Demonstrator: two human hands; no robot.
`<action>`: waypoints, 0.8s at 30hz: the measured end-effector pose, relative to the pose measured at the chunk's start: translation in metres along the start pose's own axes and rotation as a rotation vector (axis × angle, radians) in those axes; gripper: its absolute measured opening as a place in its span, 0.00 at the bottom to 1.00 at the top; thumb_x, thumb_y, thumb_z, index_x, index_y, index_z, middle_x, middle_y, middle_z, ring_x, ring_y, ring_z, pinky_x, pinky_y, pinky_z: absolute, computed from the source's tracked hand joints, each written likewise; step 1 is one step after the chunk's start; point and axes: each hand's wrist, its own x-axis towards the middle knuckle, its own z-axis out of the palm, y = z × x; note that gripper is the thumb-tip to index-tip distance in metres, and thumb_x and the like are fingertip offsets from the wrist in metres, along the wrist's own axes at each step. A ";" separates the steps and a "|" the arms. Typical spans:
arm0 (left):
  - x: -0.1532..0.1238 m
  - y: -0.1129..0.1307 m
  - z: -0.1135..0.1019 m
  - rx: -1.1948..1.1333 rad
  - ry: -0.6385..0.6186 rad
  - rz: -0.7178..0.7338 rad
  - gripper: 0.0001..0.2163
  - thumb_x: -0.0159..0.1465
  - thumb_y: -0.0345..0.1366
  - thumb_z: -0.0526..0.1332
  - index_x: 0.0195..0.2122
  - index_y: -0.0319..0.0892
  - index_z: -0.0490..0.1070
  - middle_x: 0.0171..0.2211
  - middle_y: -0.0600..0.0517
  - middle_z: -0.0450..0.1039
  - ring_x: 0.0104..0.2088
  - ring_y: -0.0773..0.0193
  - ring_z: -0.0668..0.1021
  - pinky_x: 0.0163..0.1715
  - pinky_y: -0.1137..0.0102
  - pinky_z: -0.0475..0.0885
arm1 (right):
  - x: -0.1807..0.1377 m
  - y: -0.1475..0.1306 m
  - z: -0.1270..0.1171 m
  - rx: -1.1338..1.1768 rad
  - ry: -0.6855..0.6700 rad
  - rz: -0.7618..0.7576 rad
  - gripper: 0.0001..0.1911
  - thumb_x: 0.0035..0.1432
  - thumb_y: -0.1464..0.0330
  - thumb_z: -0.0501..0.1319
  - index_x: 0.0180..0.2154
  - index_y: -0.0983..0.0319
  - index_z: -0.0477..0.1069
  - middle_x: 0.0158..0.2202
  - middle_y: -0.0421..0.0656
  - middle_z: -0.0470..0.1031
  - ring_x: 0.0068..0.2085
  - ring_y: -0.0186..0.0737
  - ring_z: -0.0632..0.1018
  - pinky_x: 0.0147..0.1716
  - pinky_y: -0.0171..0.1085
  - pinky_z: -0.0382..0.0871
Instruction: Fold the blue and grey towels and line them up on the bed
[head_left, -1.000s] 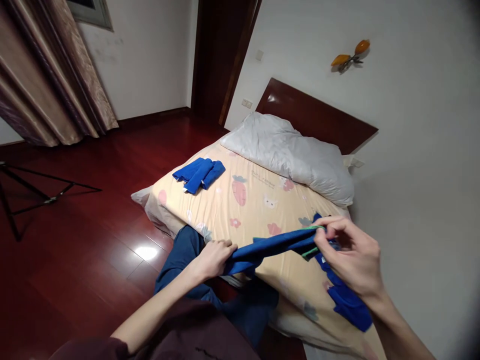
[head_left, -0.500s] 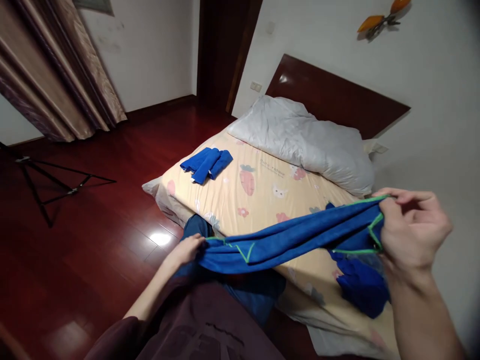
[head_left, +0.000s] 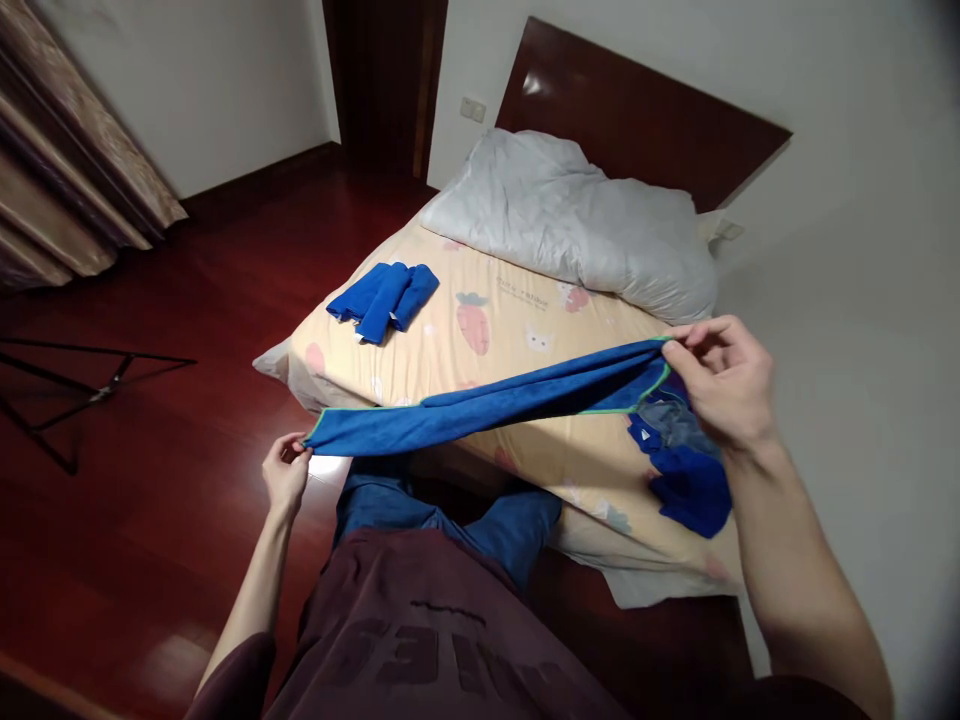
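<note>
A blue towel [head_left: 465,405] with green edging hangs stretched between my hands, above the near side of the bed. My left hand [head_left: 287,472] is closed on its left end, pinching a corner between thumb and fingers. At the right end my right hand [head_left: 724,380] grips the other corner, higher than the left. Several rolled or folded blue towels [head_left: 386,300] lie together on the far left of the bed. A crumpled heap of blue and grey cloth [head_left: 690,480] rests on the bed below my right hand, partly hidden by it.
The bed [head_left: 420,370] has a yellow printed sheet. A grey-white quilt [head_left: 577,215] lies against the dark wooden headboard [head_left: 637,110]. On the left, black tripod legs [head_left: 97,395] stand on the red wood floor [head_left: 150,520], near a curtain [head_left: 75,150].
Both hands have moved left in view, and the right one has also risen. The towel is now pulled straighter and narrower, with its left end held at the corner. My view has tilted down.
</note>
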 end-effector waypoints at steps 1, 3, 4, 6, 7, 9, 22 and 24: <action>-0.003 -0.001 -0.001 0.114 -0.137 0.040 0.18 0.51 0.36 0.59 0.44 0.41 0.73 0.34 0.51 0.73 0.40 0.58 0.79 0.46 0.65 0.74 | -0.002 -0.002 0.002 0.013 -0.028 0.015 0.14 0.50 0.68 0.71 0.31 0.59 0.66 0.37 0.44 0.78 0.36 0.33 0.77 0.38 0.33 0.71; -0.011 0.000 -0.002 0.357 -0.537 0.112 0.17 0.49 0.33 0.60 0.42 0.43 0.75 0.34 0.50 0.76 0.37 0.57 0.80 0.42 0.66 0.74 | -0.004 -0.007 0.007 0.042 -0.081 0.051 0.15 0.51 0.65 0.72 0.31 0.58 0.65 0.38 0.43 0.78 0.37 0.34 0.77 0.39 0.34 0.72; -0.015 0.005 -0.001 0.467 -0.731 0.138 0.17 0.48 0.31 0.61 0.41 0.44 0.77 0.34 0.50 0.77 0.36 0.56 0.80 0.41 0.66 0.74 | -0.005 -0.009 0.009 0.055 -0.099 0.068 0.16 0.51 0.64 0.72 0.30 0.58 0.64 0.38 0.42 0.78 0.37 0.35 0.77 0.38 0.34 0.73; -0.025 0.023 0.006 0.619 -0.943 0.207 0.17 0.50 0.31 0.62 0.42 0.45 0.78 0.37 0.47 0.78 0.38 0.53 0.81 0.42 0.65 0.74 | -0.006 -0.014 0.013 0.075 -0.118 0.097 0.19 0.51 0.61 0.72 0.30 0.57 0.62 0.37 0.41 0.77 0.36 0.36 0.77 0.36 0.35 0.74; -0.030 0.036 0.014 0.644 -0.947 0.268 0.16 0.54 0.32 0.62 0.44 0.44 0.78 0.40 0.45 0.79 0.41 0.51 0.81 0.44 0.63 0.73 | -0.007 -0.015 0.014 0.080 -0.124 0.112 0.20 0.51 0.60 0.73 0.30 0.57 0.62 0.37 0.40 0.76 0.36 0.37 0.77 0.35 0.36 0.74; -0.039 0.070 0.037 0.560 -0.861 0.429 0.16 0.63 0.37 0.57 0.50 0.43 0.77 0.50 0.41 0.77 0.47 0.49 0.80 0.51 0.60 0.71 | -0.008 -0.019 0.017 0.086 -0.136 0.136 0.21 0.51 0.59 0.73 0.30 0.57 0.60 0.36 0.40 0.76 0.35 0.37 0.77 0.34 0.36 0.75; -0.077 0.144 0.228 -0.207 -1.594 0.206 0.23 0.73 0.40 0.44 0.36 0.32 0.74 0.38 0.51 0.78 0.41 0.64 0.80 0.40 0.75 0.72 | -0.038 -0.031 -0.021 0.245 -0.126 0.143 0.26 0.49 0.58 0.72 0.28 0.56 0.54 0.30 0.38 0.68 0.32 0.39 0.74 0.31 0.38 0.73; -0.084 0.137 0.233 -0.223 -1.636 0.206 0.19 0.72 0.42 0.50 0.36 0.33 0.74 0.36 0.51 0.78 0.37 0.65 0.79 0.37 0.75 0.72 | -0.051 -0.021 -0.041 0.268 -0.076 0.173 0.26 0.47 0.60 0.74 0.27 0.57 0.54 0.29 0.38 0.68 0.31 0.38 0.73 0.30 0.37 0.72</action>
